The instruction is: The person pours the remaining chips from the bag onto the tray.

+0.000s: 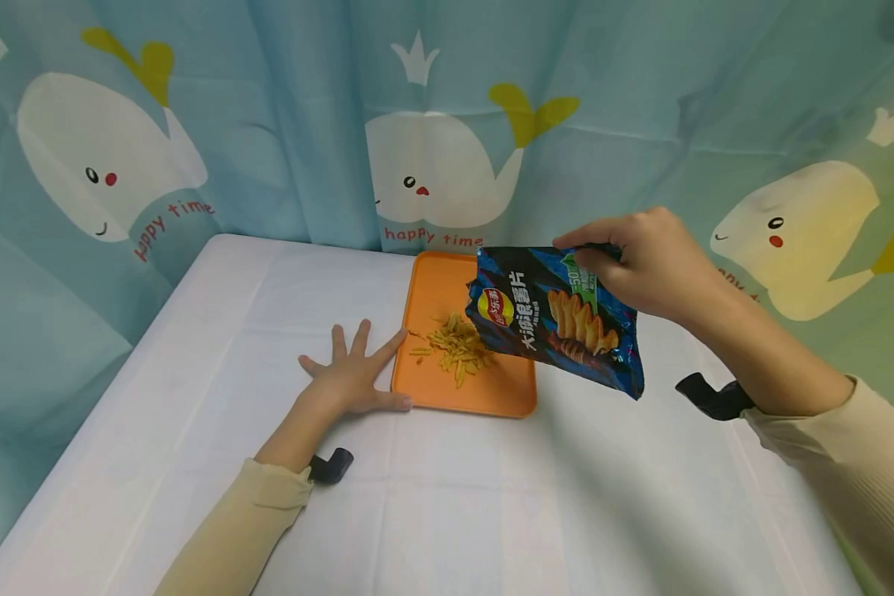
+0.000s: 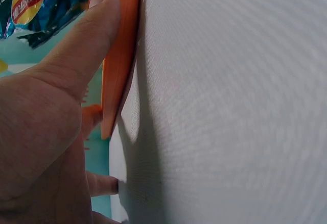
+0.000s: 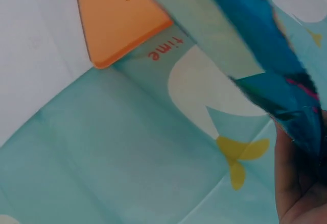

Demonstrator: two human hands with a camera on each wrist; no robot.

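My right hand pinches a blue-black chip bag by its upper right edge and holds it tilted over the right part of an orange tray. The bag's torn left end faces the tray's middle. On the tray lies a loose heap of yellow, fry-like snack sticks, with a few stray bits to its left. My left hand spreads its fingers at the tray's left edge, thumb and index finger touching the rim. In the left wrist view the thumb lies straight along the tray's side.
A white cloth covers the table. Behind its far edge hangs a light blue curtain with whale prints. Each wrist carries a black mount near the sleeve cuff.
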